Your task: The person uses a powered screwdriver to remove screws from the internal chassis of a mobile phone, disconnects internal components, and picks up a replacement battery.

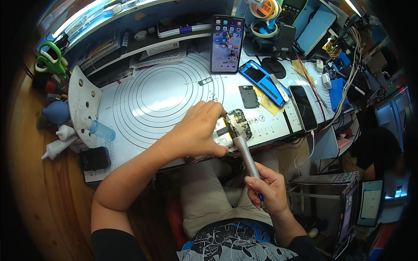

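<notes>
Left hand (198,130) presses down on an opened phone (233,126) at the front edge of the white mat (165,95) on the bench; fingers curled over its near side, holding it; right hand (267,189) grips a silver screwdriver (244,156) (fingers wrapped round the handle), tip on the phone's circuit board; a lit phone (227,43) stands propped at the back, w/ a blue phone frame (261,80) beside it.
</notes>
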The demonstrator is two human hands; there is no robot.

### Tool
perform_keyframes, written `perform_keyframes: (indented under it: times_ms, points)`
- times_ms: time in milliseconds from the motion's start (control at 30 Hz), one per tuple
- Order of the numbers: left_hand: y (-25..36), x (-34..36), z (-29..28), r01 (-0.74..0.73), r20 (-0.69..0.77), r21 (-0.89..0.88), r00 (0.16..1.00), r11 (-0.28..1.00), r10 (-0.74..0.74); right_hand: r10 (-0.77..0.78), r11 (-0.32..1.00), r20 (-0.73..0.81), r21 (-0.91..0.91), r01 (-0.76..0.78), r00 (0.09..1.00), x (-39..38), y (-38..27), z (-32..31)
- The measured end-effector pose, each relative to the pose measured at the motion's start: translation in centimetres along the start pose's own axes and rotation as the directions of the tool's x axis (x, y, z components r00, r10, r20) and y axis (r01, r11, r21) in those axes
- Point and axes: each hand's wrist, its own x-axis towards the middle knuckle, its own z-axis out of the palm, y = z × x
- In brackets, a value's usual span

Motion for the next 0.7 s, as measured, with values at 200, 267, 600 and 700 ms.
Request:
perform_keyframes:
  times_ms: [200, 267, 600, 700]
  points:
    - [-0.04, -0.04, -0.01, -0.014, -0.009, -0.014, 1.0, 1.0, 0.014, -0.004, 1.0, -0.004, 0.001, 0.004, 1.0, 0.06, 0.03, 0.11]
    - [-0.03, -0.05, -0.03, -0.015, -0.013, -0.016, 1.0, 1.0, 0.015, -0.009, 1.0, 0.002, 0.0, 0.009, 1.0, 0.07, 0.06, 0.08]
    - [0.0, 0.04, -0.03, 0.001, -0.003, -0.008, 1.0, 1.0, -0.001, -0.022, 1.0, -0.003, 0.012, 0.022, 1.0, 0.06, 0.15, 0.08]
    - [-0.09, 0.05, 0.07, -0.004, -0.01, -0.012, 1.0, 1.0, 0.004, -0.021, 1.0, 0.003, 0.019, 0.021, 1.0, 0.1, 0.13, 0.06]
